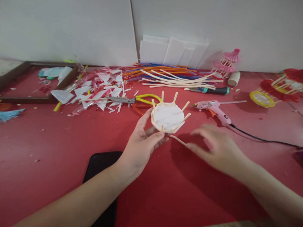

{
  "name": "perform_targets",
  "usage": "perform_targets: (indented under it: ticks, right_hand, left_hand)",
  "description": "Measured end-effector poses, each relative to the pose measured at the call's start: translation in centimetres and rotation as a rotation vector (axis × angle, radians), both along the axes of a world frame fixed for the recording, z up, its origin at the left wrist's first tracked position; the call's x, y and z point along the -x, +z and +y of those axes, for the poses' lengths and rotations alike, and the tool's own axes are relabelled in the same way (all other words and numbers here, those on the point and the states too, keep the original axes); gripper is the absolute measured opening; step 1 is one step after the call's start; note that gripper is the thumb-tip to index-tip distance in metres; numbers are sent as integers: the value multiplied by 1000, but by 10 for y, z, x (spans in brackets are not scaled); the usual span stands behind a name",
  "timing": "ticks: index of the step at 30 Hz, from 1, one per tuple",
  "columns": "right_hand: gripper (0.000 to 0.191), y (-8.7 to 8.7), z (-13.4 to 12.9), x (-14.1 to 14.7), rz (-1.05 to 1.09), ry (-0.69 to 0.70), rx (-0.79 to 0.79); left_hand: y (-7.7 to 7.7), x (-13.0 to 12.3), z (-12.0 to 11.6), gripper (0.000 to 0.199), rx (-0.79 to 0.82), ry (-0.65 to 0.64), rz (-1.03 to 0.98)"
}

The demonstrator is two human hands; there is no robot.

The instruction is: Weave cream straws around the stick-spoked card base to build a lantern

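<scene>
My left hand [140, 147] grips a small craft base [169, 116] by its left and near edge, thumb in front. The base has a white many-sided floor, a cream rim and several short cream posts standing around it. A thin cream stem [178, 140] reaches from just below the base to the thumb tip of my right hand [215, 147]. That hand is somewhat blurred, with thumb and fingers apart; whether the stem rests on the table or touches the thumb is unclear. Beyond it lies a pink glue gun [214, 110] with a glue stick in its back.
Yellow-handled scissors [135, 99] lie behind the base, beside white and red scraps [100, 92]. Colourful craft stems [175, 75] and a cutter [215, 90] lie farther back. Finished-looking pieces [273, 91] stand right. A wooden frame [22, 99] is left; a black phone-like slab [101, 182] is near my left forearm.
</scene>
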State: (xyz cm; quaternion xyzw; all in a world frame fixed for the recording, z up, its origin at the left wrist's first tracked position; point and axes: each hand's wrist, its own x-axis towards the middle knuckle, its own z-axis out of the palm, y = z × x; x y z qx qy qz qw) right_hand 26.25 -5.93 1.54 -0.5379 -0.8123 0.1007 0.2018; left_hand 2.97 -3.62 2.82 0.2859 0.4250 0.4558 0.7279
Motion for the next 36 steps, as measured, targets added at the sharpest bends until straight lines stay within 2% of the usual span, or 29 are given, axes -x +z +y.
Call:
perform_targets:
  ticks: [1,4,6,8,10,15,19,26,30,36]
  right_hand:
    - [21,-1,-4,8,-19,41,23]
    - [6,-2,-8,19,5,155,149]
    - [17,1,-6,17,68,228,224]
    - [18,6,-4,13,148,248,235]
    - [15,11,-3,10,213,225,153]
    - [11,18,-7,16,160,167,-304]
    - [13,16,-11,24,95,153,-475]
    - [21,13,-16,29,89,217,-543]
    - [24,12,-15,29,121,265,-507]
    - [26,8,-12,29,113,268,-477]
  left_hand:
    - [1,0,0,82,2,6,1]
    - [3,-1,0,84,15,23,23]
    - [3,-1,-1,85,30,34,42]
    - [3,-1,-2,83,33,30,49]
    - [2,0,-2,83,20,11,53]
    - [1,2,-4,81,-25,-32,71]
    - [4,0,-7,77,-39,-58,44]
    - [8,-1,-8,74,-16,-75,2]
    - [7,0,-7,72,-9,-81,16]
    - [8,0,-8,72,-62,-112,33]
